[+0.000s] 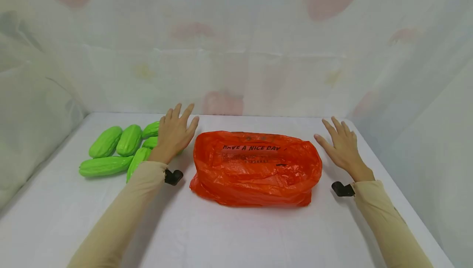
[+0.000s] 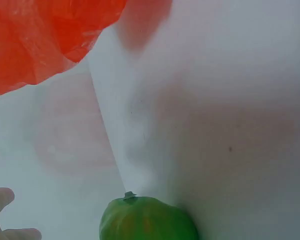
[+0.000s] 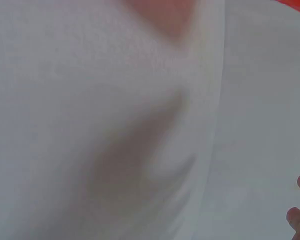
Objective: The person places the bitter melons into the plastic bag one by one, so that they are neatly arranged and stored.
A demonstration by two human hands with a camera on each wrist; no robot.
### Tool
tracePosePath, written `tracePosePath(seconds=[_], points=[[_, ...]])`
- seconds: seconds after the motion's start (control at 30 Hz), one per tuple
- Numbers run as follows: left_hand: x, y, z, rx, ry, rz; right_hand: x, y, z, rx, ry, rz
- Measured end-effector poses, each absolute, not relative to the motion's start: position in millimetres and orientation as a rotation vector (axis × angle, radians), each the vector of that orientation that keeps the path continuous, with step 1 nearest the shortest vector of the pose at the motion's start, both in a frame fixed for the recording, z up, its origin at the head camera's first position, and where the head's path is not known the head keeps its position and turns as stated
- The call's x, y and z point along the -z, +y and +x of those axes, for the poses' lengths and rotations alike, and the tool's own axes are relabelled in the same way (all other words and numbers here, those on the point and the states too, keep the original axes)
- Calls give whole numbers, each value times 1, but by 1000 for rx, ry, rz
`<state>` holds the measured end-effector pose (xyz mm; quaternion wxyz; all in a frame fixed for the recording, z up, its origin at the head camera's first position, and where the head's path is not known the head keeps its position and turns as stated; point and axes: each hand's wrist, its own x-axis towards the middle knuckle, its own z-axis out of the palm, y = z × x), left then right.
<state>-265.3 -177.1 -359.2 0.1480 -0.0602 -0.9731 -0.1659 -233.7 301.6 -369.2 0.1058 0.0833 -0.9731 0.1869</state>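
Note:
A red plastic bag printed "HAVE A NICE DAY" stands on the table with its wide mouth facing up. Left of it, my left hand hovers with fingers spread and holds nothing, overlapping some of the green fruits behind it. My right hand is spread in the air at the bag's right side, also holding nothing. Several bright green, elongated, ridged fruits lie in a group at the left. One green fruit with a short stem shows at the bottom of the left wrist view.
A white cloth covers the table. Behind it hangs a pale curtain with faded pink patches, and pale sheeting closes off the right side. Each wrist carries a small black camera mount.

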Motion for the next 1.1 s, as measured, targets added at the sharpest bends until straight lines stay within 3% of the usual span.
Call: tracePosePath(seconds=[1.1], points=[[356,-169,-212,830,-2743,-279,379,280,-190,-1079,-2761,370]])
